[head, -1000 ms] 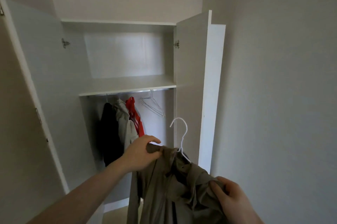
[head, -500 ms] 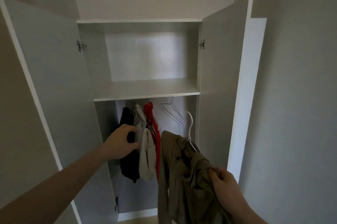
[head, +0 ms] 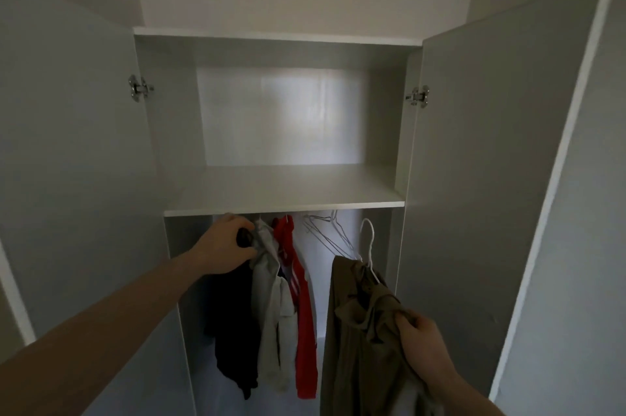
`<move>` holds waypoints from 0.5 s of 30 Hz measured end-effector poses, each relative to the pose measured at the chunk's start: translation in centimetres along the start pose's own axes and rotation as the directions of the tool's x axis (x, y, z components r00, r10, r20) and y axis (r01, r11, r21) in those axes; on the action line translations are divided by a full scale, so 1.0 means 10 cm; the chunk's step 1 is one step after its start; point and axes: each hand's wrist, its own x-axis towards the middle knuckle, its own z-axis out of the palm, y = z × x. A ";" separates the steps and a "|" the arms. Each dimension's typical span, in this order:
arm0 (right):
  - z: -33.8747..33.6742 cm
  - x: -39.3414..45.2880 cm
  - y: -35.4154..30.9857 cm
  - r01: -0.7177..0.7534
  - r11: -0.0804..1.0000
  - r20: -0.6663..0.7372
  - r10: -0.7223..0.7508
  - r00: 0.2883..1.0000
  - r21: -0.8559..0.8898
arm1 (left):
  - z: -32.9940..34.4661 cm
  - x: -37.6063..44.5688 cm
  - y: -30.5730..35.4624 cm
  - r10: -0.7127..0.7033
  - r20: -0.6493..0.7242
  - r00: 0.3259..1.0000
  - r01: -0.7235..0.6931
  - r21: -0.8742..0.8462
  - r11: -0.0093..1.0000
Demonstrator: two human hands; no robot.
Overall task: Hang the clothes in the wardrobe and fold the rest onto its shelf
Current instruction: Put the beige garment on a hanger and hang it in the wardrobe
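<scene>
The wardrobe [head: 277, 39] stands with both doors swung wide, its shelf [head: 284, 192] bare-topped above the hanging space. Below the shelf, the left hand [head: 225, 246] reaches in and its grip is curled round the top of a black garment [head: 233, 331] at the left end of the row. Just right of that hang a grey garment [head: 271, 320] and a red one [head: 303, 314], all three drooping straight down with their long axes vertical. Further right under the shelf, a few bare wire hangers [head: 325, 232] sit tilted. The right hand [head: 420, 344] is lower and nearer the camera, right of the row, its grip bunched on an olive jacket [head: 355, 331]. The jacket hangs lengthwise downward from a white hanger [head: 369, 246], whose hook points up toward the shelf's underside, not on the rail.
</scene>
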 end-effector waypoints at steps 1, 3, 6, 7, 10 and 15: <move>0.07 0.10 0.00 -0.009 1.000 -0.010 0.009 1.000 -0.002 | 0.02 0.10 -0.04 -0.005 0.007 1.000 0.005 -0.002 1.000; 0.21 0.31 -0.01 -0.021 1.000 -0.018 0.021 1.000 -0.010 | 0.07 0.31 -0.10 -0.009 0.029 1.000 0.009 0.009 1.000; 0.42 0.67 0.00 -0.024 0.999 -0.022 0.024 0.999 -0.028 | 0.13 0.63 -0.18 -0.015 0.061 0.998 0.014 0.016 1.000; 0.48 0.80 0.02 -0.026 0.999 -0.026 0.025 0.999 -0.042 | 0.15 0.75 -0.20 -0.018 0.050 0.999 0.017 0.018 1.000; 0.64 1.17 0.13 -0.040 0.995 -0.032 0.038 0.999 -0.088 | 0.20 1.06 -0.27 -0.042 0.032 0.999 0.041 0.037 0.998; 0.91 1.81 0.25 -0.065 0.986 0.020 0.069 0.997 -0.153 | 0.32 1.61 -0.41 -0.082 0.050 0.995 0.077 0.086 0.993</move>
